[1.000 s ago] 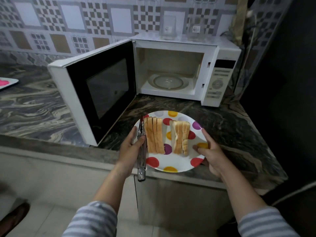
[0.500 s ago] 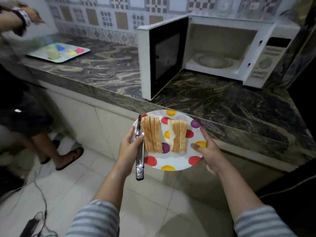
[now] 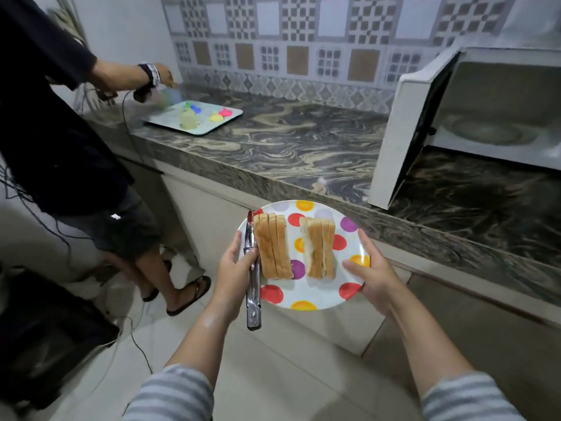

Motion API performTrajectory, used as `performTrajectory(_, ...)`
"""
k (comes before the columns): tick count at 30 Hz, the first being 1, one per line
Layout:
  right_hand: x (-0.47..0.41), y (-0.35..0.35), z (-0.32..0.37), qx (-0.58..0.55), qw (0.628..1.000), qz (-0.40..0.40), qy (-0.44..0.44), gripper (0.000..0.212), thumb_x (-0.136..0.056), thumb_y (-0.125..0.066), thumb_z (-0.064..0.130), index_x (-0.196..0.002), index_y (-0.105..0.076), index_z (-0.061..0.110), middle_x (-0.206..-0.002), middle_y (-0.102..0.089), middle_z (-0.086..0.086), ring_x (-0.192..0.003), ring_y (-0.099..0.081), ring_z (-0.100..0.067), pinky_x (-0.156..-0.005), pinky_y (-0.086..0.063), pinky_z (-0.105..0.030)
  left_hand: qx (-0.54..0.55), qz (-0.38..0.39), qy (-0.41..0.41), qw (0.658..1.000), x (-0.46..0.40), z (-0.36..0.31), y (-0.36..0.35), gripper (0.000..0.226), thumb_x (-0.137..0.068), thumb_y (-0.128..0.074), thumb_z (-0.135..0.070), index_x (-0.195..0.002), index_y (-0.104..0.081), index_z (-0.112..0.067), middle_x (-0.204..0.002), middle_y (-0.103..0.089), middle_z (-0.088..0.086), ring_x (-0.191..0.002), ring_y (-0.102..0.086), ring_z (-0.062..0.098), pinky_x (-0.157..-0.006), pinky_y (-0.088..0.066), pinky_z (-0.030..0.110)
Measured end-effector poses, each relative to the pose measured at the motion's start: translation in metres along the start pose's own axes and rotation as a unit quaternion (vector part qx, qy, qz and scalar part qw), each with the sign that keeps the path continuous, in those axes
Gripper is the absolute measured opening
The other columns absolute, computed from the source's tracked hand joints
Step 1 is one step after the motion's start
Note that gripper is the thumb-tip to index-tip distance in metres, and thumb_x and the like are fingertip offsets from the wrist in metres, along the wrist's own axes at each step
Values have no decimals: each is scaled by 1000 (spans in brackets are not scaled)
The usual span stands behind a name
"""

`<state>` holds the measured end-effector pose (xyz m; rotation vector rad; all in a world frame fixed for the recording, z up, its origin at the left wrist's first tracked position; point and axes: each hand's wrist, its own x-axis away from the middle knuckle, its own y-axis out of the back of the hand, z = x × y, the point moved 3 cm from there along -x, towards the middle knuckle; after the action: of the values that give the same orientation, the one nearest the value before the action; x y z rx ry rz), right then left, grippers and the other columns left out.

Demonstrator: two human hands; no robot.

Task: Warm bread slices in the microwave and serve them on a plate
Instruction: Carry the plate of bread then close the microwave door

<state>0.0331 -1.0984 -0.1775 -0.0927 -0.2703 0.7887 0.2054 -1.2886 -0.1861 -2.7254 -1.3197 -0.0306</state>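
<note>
A white plate with coloured dots (image 3: 315, 294) is held in the air in front of the counter. Two stacks of bread slices (image 3: 273, 246) (image 3: 320, 247) stand on edge on it. My left hand (image 3: 235, 267) grips the plate's left rim and pins metal tongs (image 3: 253, 278) against it with the thumb. My right hand (image 3: 372, 275) holds the right rim, thumb on top. The white microwave (image 3: 498, 117) stands on the counter at the right with its door (image 3: 403, 129) swung open and the glass turntable bare.
The dark marbled counter (image 3: 288, 144) runs along the tiled wall. A pale tray with colourful items (image 3: 197, 117) lies at its left end. Another person (image 3: 60, 132) in dark clothes stands at the left, reaching toward that tray. Cables and a dark bag lie on the floor.
The plate has come off the counter and been carried left, away from the microwave. The view has swung left, bringing the tray and the other person into sight.
</note>
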Motion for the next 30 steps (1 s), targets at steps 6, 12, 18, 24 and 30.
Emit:
performTrajectory(6,-52,-46,19,-10,1000,-13,26,69,-90,-53,-10,-131,-40,45,-109,-69,-4,-88,-67,-23,-57,-56,-33,7,46,-22,999,-71,-30,25,51,-81,-61,-32,-132,-54,-34,-132,-61,-5,-120,-59,22,-101,-46,49)
performTrajectory(12,-124,-46,59,22,996,-45,72,68,-90,-51,-11,-139,-41,36,-116,-67,-6,-96,-65,-25,-66,-58,-33,30,66,-44,996,-164,-51,9,75,-70,-67,-39,-141,-47,-22,-140,-54,-4,-127,-52,18,-108,-40,47)
performTrajectory(18,-212,-22,93,48,987,-116,104,68,-90,-54,-9,-141,-41,34,-113,-68,-5,-99,-66,-25,-82,-56,-37,37,104,-51,993,-264,-71,-36,51,-78,-63,-28,-128,-58,-32,-131,-61,-7,-123,-57,18,-106,-42,46)
performTrajectory(24,-287,3,115,69,982,-146,99,61,-90,-52,-10,-133,-48,33,-107,-70,0,-96,-66,-21,-74,-55,-33,26,119,-36,992,-356,-62,-79,63,-82,-68,-31,-140,-48,-22,-141,-53,-6,-129,-50,15,-109,-39,47)
performTrajectory(30,-327,26,122,127,968,-199,83,65,-93,-53,-2,-141,-32,37,-103,-63,9,-92,-60,-12,-69,-49,-21,-17,143,-28,989,-414,-48,-114,69,-80,-69,-32,-143,-44,-17,-146,-46,-8,-134,-42,11,-115,-32,42)
